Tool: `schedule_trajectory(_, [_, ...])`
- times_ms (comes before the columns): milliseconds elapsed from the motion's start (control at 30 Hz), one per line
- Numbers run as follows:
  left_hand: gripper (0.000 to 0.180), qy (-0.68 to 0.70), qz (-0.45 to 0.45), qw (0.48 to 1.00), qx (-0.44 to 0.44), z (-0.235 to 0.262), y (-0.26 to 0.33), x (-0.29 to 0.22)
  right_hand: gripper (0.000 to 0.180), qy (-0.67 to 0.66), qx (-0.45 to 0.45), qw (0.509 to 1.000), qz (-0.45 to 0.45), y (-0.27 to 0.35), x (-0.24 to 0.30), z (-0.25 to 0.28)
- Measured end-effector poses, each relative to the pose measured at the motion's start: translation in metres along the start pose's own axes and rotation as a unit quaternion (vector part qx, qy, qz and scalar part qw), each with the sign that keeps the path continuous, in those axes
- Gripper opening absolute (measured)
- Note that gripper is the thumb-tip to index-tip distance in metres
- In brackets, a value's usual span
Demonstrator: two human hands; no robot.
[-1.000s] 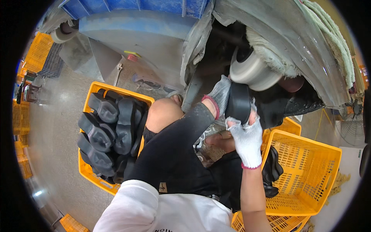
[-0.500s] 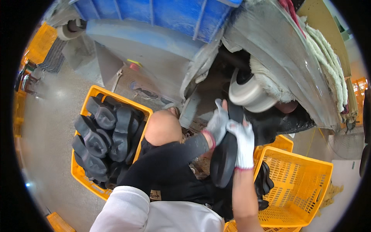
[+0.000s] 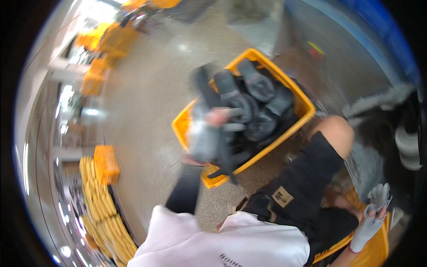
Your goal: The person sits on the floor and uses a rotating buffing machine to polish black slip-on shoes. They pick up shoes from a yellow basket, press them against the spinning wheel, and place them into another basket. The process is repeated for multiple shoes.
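Observation:
Over the near-left side of a yellow crate (image 3: 300, 91), my left hand (image 3: 205, 139), gloved and smeared by motion, is closed around a black shoe sole (image 3: 205, 84). The sole slants across the hand, its upper end beyond the crate's left rim. Several thick black shoe soles (image 3: 258, 84) lie piled in the crate, partly covered by that hand. At the lower right, my right hand (image 3: 371, 220) wears a white glove with bare fingertips. Its fingers are loosely bent and apart, with nothing visible in them, above another yellow crate (image 3: 378, 247).
A white wheel (image 3: 407, 144) sits at the right edge beside grey plastic sheeting. Behind the sole crate stands a grey panel (image 3: 351, 66) below a blue bin (image 3: 378, 22). Farther left are a yellow crate (image 3: 106, 164) and stacked yellow items (image 3: 100, 196).
The view has swung left. My hands have parted: the left has carried a shoe sole from beside the white wheel to the sole-filled crate, while the right has let go of it.

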State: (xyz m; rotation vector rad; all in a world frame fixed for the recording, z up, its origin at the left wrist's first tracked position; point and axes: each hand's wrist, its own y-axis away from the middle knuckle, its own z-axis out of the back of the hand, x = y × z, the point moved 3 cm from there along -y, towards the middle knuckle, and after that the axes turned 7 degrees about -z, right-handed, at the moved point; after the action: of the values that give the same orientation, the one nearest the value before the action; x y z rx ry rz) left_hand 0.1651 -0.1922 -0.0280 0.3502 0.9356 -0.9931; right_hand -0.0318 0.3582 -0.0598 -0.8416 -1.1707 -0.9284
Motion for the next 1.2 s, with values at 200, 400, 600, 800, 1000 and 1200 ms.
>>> schedule_trajectory(200, [0.055, 0.288, 0.342, 0.894, -0.023, 0.036, 0.133, 0.282, 0.041, 0.283, -0.338, 0.832, -0.337, 0.151, -0.011, 0.159])
schedule_trajectory(400, [0.063, 0.047, 0.479, 0.869, -0.114, 0.059, 0.175, 0.35, 0.044, 0.474, -0.23, 0.59, -0.612, 0.321, -0.045, 0.203])
schedule_trajectory(600, [0.062, 0.07, 0.286, 0.941, -0.168, 0.092, -0.018, 0.194, 0.064, 0.567, 0.279, 0.535, -0.56, 0.367, -0.189, 0.134])
schedule_trajectory(800, [0.061, 0.166, -0.093, 0.977, 0.092, -0.098, -0.048, -0.126, 0.026, 0.535, 0.208, 0.564, -0.594, 0.339, -0.223, 0.152])
schedule_trajectory(1000, [0.081, 0.501, 0.322, 0.602, 0.532, -0.351, 0.106, -0.248, 0.021, 0.135, -0.153, 0.919, -0.338, 0.19, 0.04, 0.173])
schedule_trajectory(1200, [0.05, 0.478, 0.329, 0.62, 0.528, -0.39, 0.068, -0.267, 0.033, -0.04, -0.064, 0.997, -0.024, 0.119, 0.15, 0.096])
